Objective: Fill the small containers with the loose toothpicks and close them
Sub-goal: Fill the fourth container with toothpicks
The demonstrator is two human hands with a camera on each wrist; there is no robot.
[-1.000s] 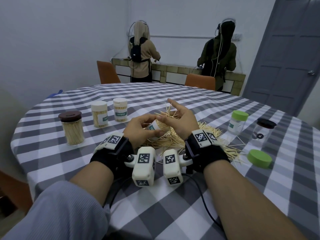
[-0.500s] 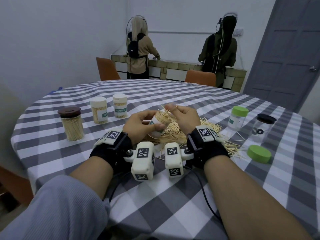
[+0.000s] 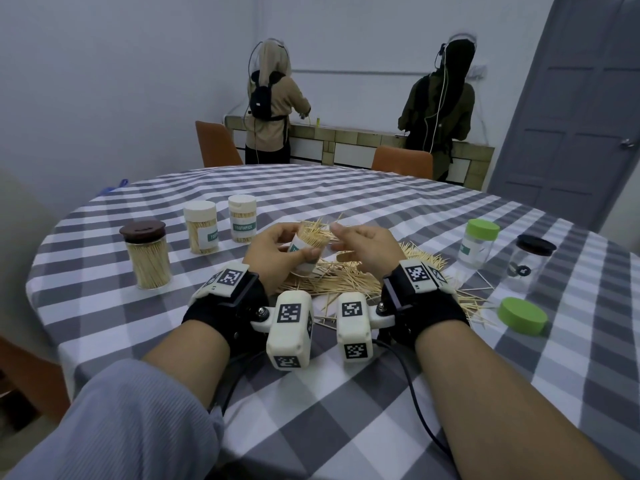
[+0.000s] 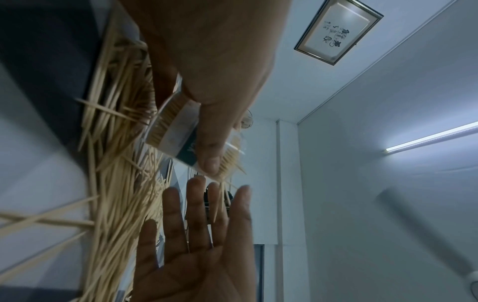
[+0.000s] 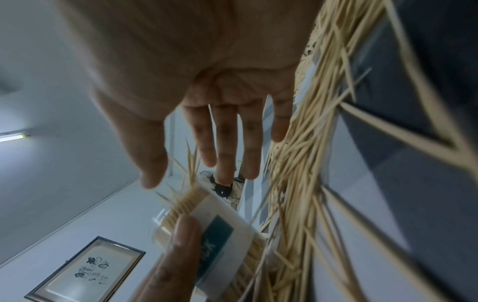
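A hand holds a little pot full of toothpicks over the big pile.

The round table (image 3: 173, 341) has a grey and white checked cloth. On it lies a pile of loose toothpicks (image 3: 346, 282). The left hand (image 3: 277, 254) has its fingers and thumb curled round the small container (image 3: 304, 251), tipped, just above the pile. The right hand (image 3: 367, 247) is just beside its mouth, fingers straight and loose, holding nothing.

Room: pale walls (image 3: 104, 81), grey panelled door (image 3: 581, 109) at upper right.
Round table under grey-and-white check cloth (image 3: 346, 410); two orange chairs (image 3: 216, 143) behind; tiled counter (image 3: 363, 140) along back wall; two people stood there; framed picture (image 4: 338, 30) and tube light (image 4: 432, 139) overhead.
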